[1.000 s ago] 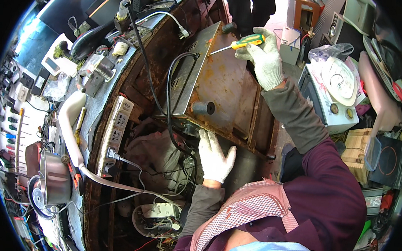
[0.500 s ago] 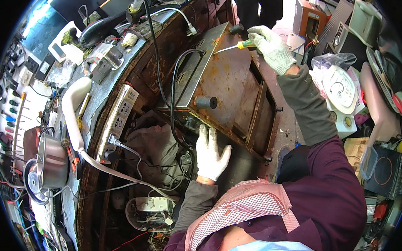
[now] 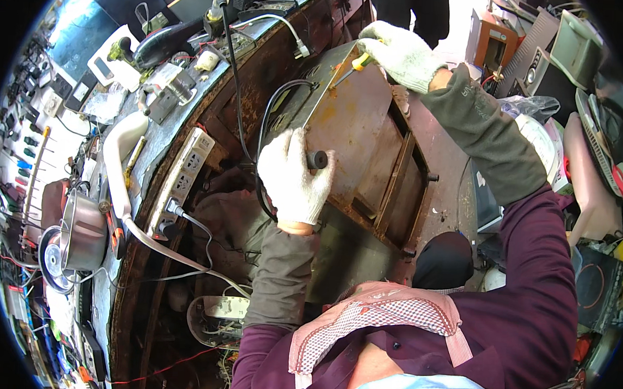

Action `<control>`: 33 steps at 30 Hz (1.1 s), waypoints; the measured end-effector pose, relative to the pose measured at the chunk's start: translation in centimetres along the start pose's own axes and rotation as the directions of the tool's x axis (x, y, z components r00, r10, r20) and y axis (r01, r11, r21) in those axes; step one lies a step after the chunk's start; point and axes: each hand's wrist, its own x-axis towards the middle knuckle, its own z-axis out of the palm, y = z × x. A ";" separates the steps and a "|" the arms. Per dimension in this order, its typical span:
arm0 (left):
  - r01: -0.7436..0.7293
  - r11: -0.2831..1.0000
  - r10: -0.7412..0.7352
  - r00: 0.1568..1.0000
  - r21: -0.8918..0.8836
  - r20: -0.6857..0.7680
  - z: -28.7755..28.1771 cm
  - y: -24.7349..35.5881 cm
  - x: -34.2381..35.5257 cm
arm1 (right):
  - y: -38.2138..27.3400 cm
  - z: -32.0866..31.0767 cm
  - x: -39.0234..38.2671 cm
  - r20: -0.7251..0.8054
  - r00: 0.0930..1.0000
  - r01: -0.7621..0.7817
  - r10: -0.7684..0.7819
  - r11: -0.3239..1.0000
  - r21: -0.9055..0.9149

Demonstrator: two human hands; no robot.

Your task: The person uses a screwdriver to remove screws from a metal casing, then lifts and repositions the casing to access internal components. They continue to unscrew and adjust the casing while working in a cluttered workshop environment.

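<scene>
A rusty metal box (image 3: 354,126) lies tipped, with its stained flat panel facing up and a black round foot (image 3: 317,159) near one corner. My left hand (image 3: 295,176), in a white knit glove, grips that corner, its fingers over the edge and its thumb beside the foot. In my gloved right hand (image 3: 403,56) is a screwdriver (image 3: 361,62) with a yellow-green handle, held above the box's far part. Its shaft slants down to the left, its tip at or close to the panel's edge. A black cord (image 3: 264,121) runs from the box's side past my left hand.
A cluttered workbench (image 3: 163,134) curves along the left, with a power strip (image 3: 185,177) on its side. A steel pot (image 3: 84,232) stands on it. Beneath the bench are wires and an opened white housing (image 3: 224,307). Appliances and a wooden-cased speaker (image 3: 490,42) crowd the right.
My left hand has moved up from the box's near edge onto the corner by the foot. My right hand has shifted slightly up and left with the screwdriver.
</scene>
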 end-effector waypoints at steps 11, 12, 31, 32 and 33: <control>-0.092 0.993 0.106 0.968 0.073 -0.226 2.4 -1.2 -0.4 | 2.8 0.2 -0.2 0.032 0.998 0.059 -0.056 0.988 -0.141; -0.077 0.996 0.082 0.978 0.033 -0.193 2.1 -0.8 -0.1 | 1.7 -1.0 0.1 0.139 0.989 -0.043 0.048 0.998 -0.037; -0.003 0.998 -0.003 0.995 -0.068 -0.095 1.4 -1.2 -0.5 | -0.4 -1.6 0.0 0.323 0.942 -0.076 0.088 0.996 -0.051; -0.007 0.999 0.002 0.995 -0.051 -0.100 1.1 -1.3 -0.9 | -0.5 -1.0 -0.9 0.232 0.972 0.043 -0.037 0.999 -0.021; -0.018 0.999 0.012 0.991 -0.043 -0.130 1.4 -1.4 -0.6 | 0.3 -1.7 -0.9 0.237 0.939 0.287 -0.251 0.948 -0.135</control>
